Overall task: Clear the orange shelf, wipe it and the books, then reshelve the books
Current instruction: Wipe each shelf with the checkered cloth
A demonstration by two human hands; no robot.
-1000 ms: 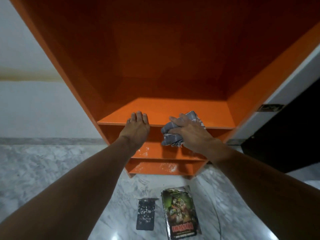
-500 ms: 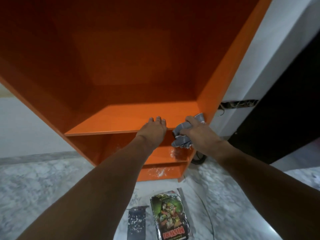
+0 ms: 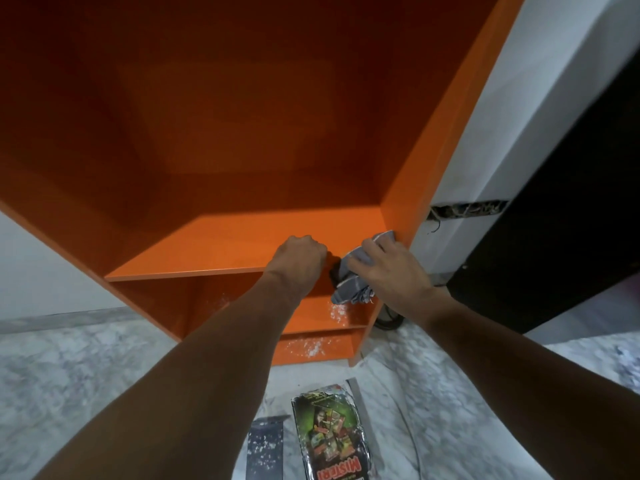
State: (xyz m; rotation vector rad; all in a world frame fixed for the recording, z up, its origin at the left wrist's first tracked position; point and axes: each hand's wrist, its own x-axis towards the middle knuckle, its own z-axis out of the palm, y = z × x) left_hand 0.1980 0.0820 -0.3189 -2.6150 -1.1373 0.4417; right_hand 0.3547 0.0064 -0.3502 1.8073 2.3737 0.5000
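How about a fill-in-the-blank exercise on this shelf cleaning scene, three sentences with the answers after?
1. The right hand holds a grey ____ at the orange shelf's right end.
2. The green-covered book lies on the marble ____.
3. White specks dot the boards ____ the one being wiped.
Missing words: cloth; floor; below.

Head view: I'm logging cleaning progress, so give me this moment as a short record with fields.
shelf: orange; board at hand level holds no books
left hand: fingers curled at that board's front edge; grip unclear
right hand: holds cloth at the board's right front corner
cloth: grey, bunched, hanging below the edge
book: colourful cover, flat on floor below shelf
dark flat item: left of book, speckled white
specks: white, on the lower boards
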